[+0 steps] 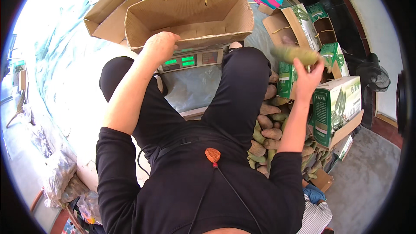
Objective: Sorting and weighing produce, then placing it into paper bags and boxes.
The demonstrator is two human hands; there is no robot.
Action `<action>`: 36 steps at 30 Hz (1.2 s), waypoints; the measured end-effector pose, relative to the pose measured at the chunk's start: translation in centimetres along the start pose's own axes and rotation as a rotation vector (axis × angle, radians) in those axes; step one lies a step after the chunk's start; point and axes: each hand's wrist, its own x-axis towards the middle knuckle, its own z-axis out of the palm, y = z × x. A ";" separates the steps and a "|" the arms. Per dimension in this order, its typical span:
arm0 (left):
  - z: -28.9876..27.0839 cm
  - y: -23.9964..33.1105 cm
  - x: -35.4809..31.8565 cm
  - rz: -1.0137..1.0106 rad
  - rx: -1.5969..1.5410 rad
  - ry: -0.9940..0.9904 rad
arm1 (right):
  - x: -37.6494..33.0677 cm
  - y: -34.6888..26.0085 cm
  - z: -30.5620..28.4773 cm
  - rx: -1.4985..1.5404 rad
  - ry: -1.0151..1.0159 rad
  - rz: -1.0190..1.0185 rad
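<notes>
My left hand [163, 47] grips the near edge of an open brown cardboard box [190, 41], with its fingers over the rim. The box's inside looks bare, and it rests on a weighing scale [190, 60] with lit green displays, between my knees. My right hand [308, 76] is closed round a thick green radish [294, 54], held up off to the right and smeared by motion. Below that hand, beside my right leg, lies a pile of green and muddy brown radishes [271, 133].
Several green-and-white cartons [338, 104] stand along the right side, near a black fan [373, 76]. Another open cardboard box [110, 15] sits at the far left of the scale. Plastic sheeting [56, 60] covers the ground. A person in striped clothing [318, 214] is at the lower right.
</notes>
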 end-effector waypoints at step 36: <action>0.2 0.0 0.1 0.043 -0.105 0.003 | 5.9 -6.2 4.0 0.006 -0.528 -0.050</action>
